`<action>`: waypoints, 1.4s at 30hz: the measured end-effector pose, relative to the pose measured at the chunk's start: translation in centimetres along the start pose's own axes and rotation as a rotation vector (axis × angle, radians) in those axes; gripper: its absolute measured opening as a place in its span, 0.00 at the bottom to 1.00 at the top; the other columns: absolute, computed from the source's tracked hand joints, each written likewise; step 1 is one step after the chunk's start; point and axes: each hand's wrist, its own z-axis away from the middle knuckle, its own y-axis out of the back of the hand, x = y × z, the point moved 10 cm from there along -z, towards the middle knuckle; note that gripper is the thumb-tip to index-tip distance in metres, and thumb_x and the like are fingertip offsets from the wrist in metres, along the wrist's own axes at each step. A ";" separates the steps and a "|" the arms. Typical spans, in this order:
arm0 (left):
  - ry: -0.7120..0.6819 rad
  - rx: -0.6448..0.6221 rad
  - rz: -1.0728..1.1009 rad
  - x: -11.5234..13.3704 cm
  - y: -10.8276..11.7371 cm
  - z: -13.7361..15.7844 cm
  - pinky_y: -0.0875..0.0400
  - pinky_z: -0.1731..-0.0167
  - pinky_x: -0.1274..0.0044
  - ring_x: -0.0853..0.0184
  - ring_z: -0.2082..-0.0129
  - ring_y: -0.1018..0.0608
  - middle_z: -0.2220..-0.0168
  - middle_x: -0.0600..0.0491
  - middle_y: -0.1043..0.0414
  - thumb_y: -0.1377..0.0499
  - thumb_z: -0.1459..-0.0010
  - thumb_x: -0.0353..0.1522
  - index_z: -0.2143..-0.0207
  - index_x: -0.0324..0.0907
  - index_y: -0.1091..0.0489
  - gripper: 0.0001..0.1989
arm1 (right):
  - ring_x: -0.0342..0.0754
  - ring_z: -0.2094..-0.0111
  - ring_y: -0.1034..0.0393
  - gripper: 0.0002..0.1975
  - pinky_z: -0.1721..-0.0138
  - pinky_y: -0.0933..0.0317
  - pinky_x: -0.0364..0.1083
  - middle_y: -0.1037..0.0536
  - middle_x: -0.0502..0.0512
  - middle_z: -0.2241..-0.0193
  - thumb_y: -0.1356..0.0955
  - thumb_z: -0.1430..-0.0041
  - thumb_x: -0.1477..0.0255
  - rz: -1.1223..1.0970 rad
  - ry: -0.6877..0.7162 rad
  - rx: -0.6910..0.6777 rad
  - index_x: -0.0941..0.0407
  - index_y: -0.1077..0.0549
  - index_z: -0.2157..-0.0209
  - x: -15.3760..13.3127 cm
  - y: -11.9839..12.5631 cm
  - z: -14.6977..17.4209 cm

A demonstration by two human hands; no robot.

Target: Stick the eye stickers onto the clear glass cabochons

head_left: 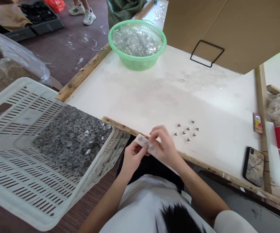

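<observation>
My left hand is closed on a white paper strip with grey marks, thumb on top, just off the table's front edge. Over the strip's right part, my right hand has its fingers bent in a pinch, slightly blurred. Whatever its fingertips hold is hidden or too small to name. Just beyond that hand, several small clear pieces with dark marks lie in a loose group on the white table.
At left, a white slatted crate holds many clear round pieces. A green basket of clear discs stands at the back. A cardboard box with a black wire frame, a phone and a small packet are at right.
</observation>
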 end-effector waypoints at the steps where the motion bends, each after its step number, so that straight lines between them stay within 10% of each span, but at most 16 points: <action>1: 0.018 0.010 -0.004 0.0 0.2 -0.1 0.24 0.71 0.76 0.67 0.71 0.23 0.67 0.52 0.23 0.33 0.50 0.37 0.56 0.39 0.26 0.19 | 0.48 0.62 0.33 0.03 0.61 0.36 0.47 0.29 0.55 0.65 0.38 0.36 0.72 -0.015 -0.052 0.075 0.53 0.35 0.66 1.1 1.6 -0.6; 9: 0.057 0.091 0.006 0.1 1.4 -0.6 0.22 0.71 0.74 0.65 0.69 0.22 0.67 0.51 0.23 0.33 0.51 0.38 0.53 0.39 0.26 0.23 | 0.44 0.74 0.35 0.07 0.73 0.41 0.44 0.24 0.52 0.74 0.33 0.44 0.66 0.142 -0.521 0.000 0.54 0.30 0.71 11.2 5.1 -2.8; 20: 0.060 0.089 0.022 -0.1 1.8 -0.8 0.22 0.70 0.75 0.66 0.69 0.22 0.65 0.51 0.23 0.33 0.50 0.38 0.53 0.40 0.26 0.22 | 0.46 0.71 0.32 0.03 0.68 0.42 0.46 0.25 0.52 0.72 0.35 0.45 0.73 0.500 -0.373 -0.072 0.54 0.30 0.71 10.1 2.7 -3.4; 28: 0.073 0.067 0.114 -0.5 2.0 -0.7 0.23 0.73 0.78 0.68 0.70 0.23 0.67 0.53 0.24 0.32 0.50 0.36 0.53 0.41 0.25 0.21 | 0.48 0.72 0.31 0.05 0.68 0.41 0.47 0.23 0.54 0.68 0.34 0.43 0.70 0.624 -0.436 -0.009 0.54 0.29 0.64 10.4 7.5 1.5; 34: 0.205 -0.016 0.456 -1.7 1.4 -1.2 0.27 0.78 0.83 0.73 0.77 0.26 0.72 0.54 0.27 0.30 0.54 0.31 0.55 0.40 0.25 0.21 | 0.52 0.62 0.28 0.12 0.63 0.36 0.49 0.23 0.59 0.59 0.41 0.34 0.71 0.535 -0.193 0.041 0.53 0.27 0.57 4.4 7.2 1.2; 42: 0.564 -0.287 0.989 -2.7 -3.7 0.5 0.48 0.92 0.91 0.80 0.87 0.39 0.81 0.60 0.40 0.33 0.50 0.30 0.71 0.41 0.29 0.06 | 0.52 0.40 0.43 0.16 0.42 0.42 0.54 0.33 0.57 0.42 0.39 0.36 0.79 0.141 0.369 -0.525 0.51 0.27 0.52 -4.2 -3.9 -2.8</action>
